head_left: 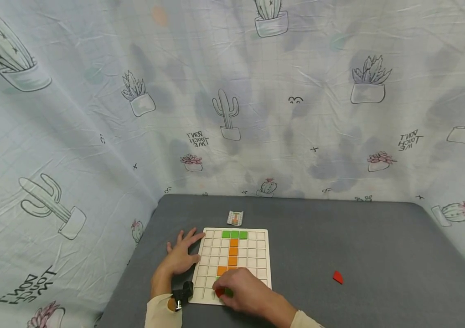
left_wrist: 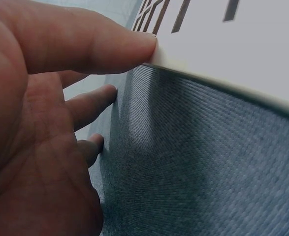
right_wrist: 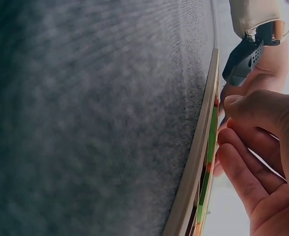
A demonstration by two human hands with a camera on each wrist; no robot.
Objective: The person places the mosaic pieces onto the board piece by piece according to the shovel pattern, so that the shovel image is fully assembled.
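A pale gridded board lies on the table. Green squares sit in its far row, with a column of orange squares below. The left hand rests spread on the table at the board's left side; its thumb touches the board's edge. Over the near rows, the right hand has its thumb and finger curled about a red piece; the piece's full outline is hidden. Beside that hand, green pieces show edge-on in the right wrist view.
A small pattern card lies beyond the board's far edge. Off to the right, a loose red piece with one curved edge lies on the grey table. A cactus-print cloth hangs behind and at the sides.
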